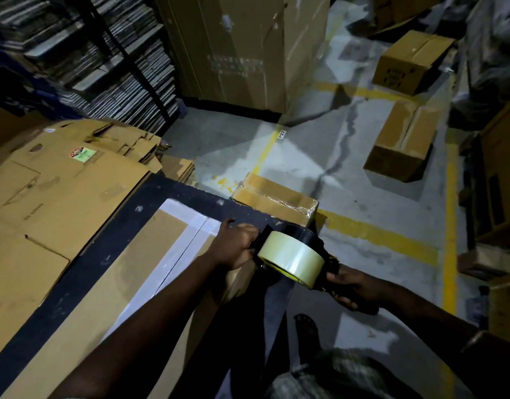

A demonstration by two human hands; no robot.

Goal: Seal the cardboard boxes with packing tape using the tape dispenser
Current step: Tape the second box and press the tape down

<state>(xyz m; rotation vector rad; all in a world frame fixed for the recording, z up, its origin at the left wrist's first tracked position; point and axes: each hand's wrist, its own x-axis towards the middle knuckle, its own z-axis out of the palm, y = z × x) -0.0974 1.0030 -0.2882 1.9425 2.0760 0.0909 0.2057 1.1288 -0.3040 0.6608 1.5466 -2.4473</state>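
My right hand (352, 289) wraps tape dispenser (295, 256) handle; my left hand (237, 246) grips its front end, fingers curled. Dispenser between hands, over near edge of cardboard box (127, 272). Light, rigid; tape sticky, likely serrated blade up front — hold by handle.

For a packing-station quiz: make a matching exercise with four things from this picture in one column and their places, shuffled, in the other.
Things:
1. tape dispenser
2. taped small box
3. flattened cartons
4. box being sealed

Places:
A. stacked at the left
B. on the floor past the black-edged table
C. lying on that table
D. held between left hand and right hand

Pairs: 1-D, 2-B, 3-A, 4-C
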